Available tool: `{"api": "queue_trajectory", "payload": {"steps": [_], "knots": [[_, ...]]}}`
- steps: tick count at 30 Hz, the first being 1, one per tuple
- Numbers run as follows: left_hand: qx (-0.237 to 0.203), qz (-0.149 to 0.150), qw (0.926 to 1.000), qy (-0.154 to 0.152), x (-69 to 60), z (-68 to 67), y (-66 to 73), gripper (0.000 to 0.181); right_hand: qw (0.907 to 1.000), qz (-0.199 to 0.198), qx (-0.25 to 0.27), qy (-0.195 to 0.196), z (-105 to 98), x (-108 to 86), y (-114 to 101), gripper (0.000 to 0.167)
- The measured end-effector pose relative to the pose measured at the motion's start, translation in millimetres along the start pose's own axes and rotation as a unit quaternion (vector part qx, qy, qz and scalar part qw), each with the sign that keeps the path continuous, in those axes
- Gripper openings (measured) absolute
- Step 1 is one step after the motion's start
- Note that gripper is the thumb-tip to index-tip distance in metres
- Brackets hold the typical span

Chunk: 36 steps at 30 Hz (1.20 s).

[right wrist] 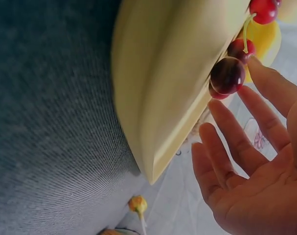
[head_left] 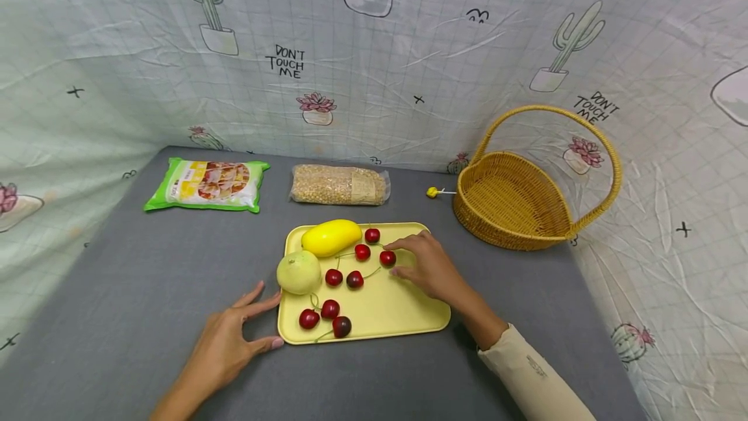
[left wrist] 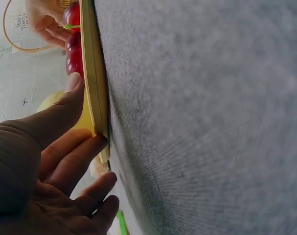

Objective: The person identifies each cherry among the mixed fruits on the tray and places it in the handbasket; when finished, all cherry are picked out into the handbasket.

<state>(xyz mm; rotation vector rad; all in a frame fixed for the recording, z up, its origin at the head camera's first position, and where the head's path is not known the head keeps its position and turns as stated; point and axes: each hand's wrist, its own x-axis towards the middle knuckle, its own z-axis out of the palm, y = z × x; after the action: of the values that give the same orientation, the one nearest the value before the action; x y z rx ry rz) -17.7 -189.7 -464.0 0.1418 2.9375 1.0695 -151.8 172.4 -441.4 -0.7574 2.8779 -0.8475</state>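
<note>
A pale yellow tray (head_left: 397,304) carries several dark red cherries (head_left: 355,279), a yellow mango-like fruit (head_left: 332,238) and a round pale green fruit (head_left: 299,272). My left hand (head_left: 224,343) is at the tray's left edge, its thumb and fingertips spread along the rim. Over the tray's right part is my right hand (head_left: 426,265), with thumb and fingers apart beside the rightmost cherry (head_left: 387,258). In the right wrist view, the fingers look extended near a dark cherry (right wrist: 227,75); whether they touch it I cannot tell.
A wicker basket (head_left: 497,229) with a tall handle stands at the back right, beside a small yellow ball on a white stick (head_left: 432,192). Behind the tray lie a bag of corn kernels (head_left: 327,185) and a green-edged food packet (head_left: 207,185). Printed cloth rises behind the grey table (head_left: 146,278).
</note>
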Motion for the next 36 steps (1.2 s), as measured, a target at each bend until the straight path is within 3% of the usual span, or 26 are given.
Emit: {"api": "queue_trajectory", "payload": {"steps": [6,21,36], "knots": [[0.005,0.002,1.0000,-0.002,1.3,2.7,-1.1,0.074,0.9996,0.022,-0.008,-0.012,3,7.3,2,0.036],[0.016,-0.012,0.9998,-0.005,2.3,4.9,0.7,0.071,0.9995,0.029,-0.010,-0.001,8,11.1,3,0.028],[0.009,-0.022,0.9996,-0.012,7.2,5.3,4.1,0.076,0.9982,0.009,0.043,0.041,-14,4.9,6,0.030]]}}
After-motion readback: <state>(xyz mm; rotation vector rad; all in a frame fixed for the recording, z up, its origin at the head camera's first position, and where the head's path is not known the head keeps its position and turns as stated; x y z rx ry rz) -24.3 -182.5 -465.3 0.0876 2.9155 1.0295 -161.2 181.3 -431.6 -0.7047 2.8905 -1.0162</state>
